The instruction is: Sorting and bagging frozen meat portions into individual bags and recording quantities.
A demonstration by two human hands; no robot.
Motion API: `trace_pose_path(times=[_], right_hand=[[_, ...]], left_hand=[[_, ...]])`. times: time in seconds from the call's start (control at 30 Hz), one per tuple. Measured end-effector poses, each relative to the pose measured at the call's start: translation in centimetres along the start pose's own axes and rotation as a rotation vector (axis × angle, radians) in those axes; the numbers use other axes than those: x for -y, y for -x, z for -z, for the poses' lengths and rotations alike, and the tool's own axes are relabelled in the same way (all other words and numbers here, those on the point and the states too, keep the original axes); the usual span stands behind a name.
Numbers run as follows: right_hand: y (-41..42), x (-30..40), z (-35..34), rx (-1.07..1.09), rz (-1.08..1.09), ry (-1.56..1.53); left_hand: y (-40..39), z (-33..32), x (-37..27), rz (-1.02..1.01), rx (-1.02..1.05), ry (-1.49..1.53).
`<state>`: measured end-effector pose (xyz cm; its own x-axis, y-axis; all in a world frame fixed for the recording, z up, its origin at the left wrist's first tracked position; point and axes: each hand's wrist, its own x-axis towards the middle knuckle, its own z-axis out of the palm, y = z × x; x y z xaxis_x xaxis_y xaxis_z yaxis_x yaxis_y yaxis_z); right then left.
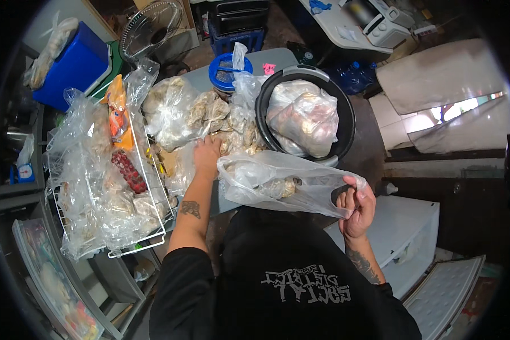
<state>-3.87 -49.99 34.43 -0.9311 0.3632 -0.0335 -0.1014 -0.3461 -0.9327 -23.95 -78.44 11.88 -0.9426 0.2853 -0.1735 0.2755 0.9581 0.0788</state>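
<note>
My right hand (358,208) grips the handle end of a thin translucent plastic bag (314,187) and pulls it out to the right. Inside that bag, a few small knotted packets (280,187) of pale brownish food show through the film. My left hand (207,154) reaches down to a pile of similar small bagged packets (242,138) on the grey table (276,57). Its fingertips are among the packets, and whether they grasp one cannot be seen. Just beyond it sits a large clear bag of pale contents (172,106).
To the right stands a black basin (348,123) with bagged, meat-like contents (306,114). A blue-lidded container (229,72) is behind the packets. At left, a white wire rack (142,238) carries plastic bags, an orange packet (118,114) and a red packet (128,170). An open white chest (403,225) is lower right.
</note>
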Motion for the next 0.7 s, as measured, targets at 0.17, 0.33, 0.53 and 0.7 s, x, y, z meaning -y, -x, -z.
trace_pose_path(times=[0.17,0.33,0.53,0.7], right_hand=[[-0.7,0.0,-0.3,0.013,-0.031,-0.065],[-1.5,-0.3,-1.4,0.126,-0.058,-0.065],[-2.3,-0.8,-0.6,0.202,-0.014,0.029],[-1.4,-0.5,-1.1,0.184,-0.031,0.006]], left_hand=[[1.6,0.7,2.3,-0.036,-0.054,0.314],[3.9,-0.5,5.6,0.421,-0.493,1.179],[6.1,4.9,4.0,0.387,-0.782,1.736],[4.9,6.5,3.6,0.249,-0.327,2.374]])
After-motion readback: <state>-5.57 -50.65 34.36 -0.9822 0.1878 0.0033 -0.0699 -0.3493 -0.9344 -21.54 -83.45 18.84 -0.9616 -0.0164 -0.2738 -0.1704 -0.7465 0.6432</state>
